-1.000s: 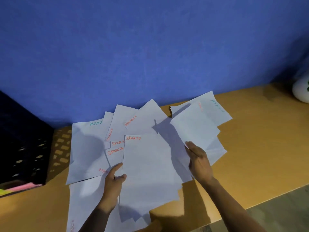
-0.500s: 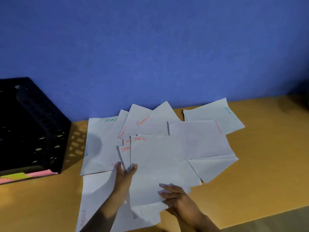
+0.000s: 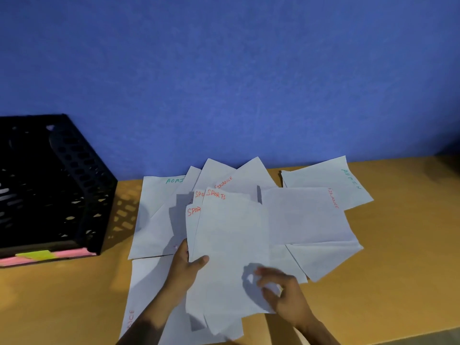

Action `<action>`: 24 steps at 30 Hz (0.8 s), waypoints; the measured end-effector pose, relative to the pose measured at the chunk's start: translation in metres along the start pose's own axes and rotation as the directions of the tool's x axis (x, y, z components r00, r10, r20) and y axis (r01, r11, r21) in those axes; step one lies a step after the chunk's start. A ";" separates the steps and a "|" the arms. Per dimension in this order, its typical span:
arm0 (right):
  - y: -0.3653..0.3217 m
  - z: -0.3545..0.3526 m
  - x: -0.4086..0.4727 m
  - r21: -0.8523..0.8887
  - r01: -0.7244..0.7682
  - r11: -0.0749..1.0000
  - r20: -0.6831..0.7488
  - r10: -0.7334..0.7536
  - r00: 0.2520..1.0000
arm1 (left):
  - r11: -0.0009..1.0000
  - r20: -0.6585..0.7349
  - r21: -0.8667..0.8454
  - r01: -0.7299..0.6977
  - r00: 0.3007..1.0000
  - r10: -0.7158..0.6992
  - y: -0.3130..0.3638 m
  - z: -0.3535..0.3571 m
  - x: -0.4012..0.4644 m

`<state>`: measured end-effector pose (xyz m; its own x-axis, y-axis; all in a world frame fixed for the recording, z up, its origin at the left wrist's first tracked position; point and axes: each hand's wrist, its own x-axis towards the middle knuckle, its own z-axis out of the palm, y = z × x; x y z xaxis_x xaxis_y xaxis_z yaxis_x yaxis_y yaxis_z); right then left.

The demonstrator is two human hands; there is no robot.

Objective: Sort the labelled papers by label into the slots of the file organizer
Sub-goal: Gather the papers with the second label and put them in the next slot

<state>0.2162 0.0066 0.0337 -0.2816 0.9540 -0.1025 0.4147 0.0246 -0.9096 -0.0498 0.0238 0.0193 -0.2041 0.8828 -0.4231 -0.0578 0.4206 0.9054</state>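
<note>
**Sports sheets in both my hands**

Papers fan out across the middle of the bench (image 3: 373, 282), reaching its back edge under the blue wall (image 3: 224, 70). My left hand (image 3: 185, 266) grips the left edge of a small stack of SPORTS sheets (image 3: 231, 245), thumb curled over the top sheet. My right hand (image 3: 286, 292) pinches the stack's lower right corner; its fingers are blurred. The stack overlaps the loose sheets beneath: an ADMIN sheet (image 3: 154, 207) toward the back left, a FINANCE sheet (image 3: 303, 215) just right of the stack, and another ADMIN sheet (image 3: 331, 180) at the back right. The black file organizer (image 3: 49, 183) stands at the bench's left end, just beside the papers, with pink and yellow paper (image 3: 42, 256) showing along its bottom. Bare wood lies open toward the right end and along the front left.
</note>
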 end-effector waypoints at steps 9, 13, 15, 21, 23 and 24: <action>-0.034 -0.006 0.071 0.432 -0.241 0.869 0.023 0.256 0.966 | 0.988 0.069 -0.044 -0.150 0.986 0.153 0.045 -0.039 -0.021; -0.054 0.007 0.089 0.413 -0.214 0.885 0.055 0.210 0.976 | 0.980 0.100 0.029 -0.196 0.976 0.192 0.055 -0.054 -0.025; -0.067 0.017 0.097 0.369 -0.152 0.917 -0.007 0.166 0.986 | 0.968 -0.008 0.087 -0.236 0.971 0.238 0.059 -0.060 -0.027; -0.107 0.056 0.103 0.375 0.039 0.926 -0.173 0.029 0.984 | 0.861 -0.241 0.225 -0.456 0.830 0.502 0.073 -0.084 -0.039; -0.115 0.069 0.102 0.343 0.087 0.935 -0.254 0.003 0.967 | 0.862 -0.303 0.229 -0.451 0.809 0.504 0.075 -0.088 -0.045; -0.120 0.076 0.099 0.333 0.124 0.935 -0.290 -0.024 0.957 | 0.869 -0.354 0.229 -0.438 0.794 0.494 0.075 -0.088 -0.048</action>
<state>0.0728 0.0757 0.1023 -0.0285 0.9988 0.0400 0.0644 0.0418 -0.9970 -0.1303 -0.0053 0.1106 -0.5363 0.8350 0.1232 0.2631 0.0267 0.9644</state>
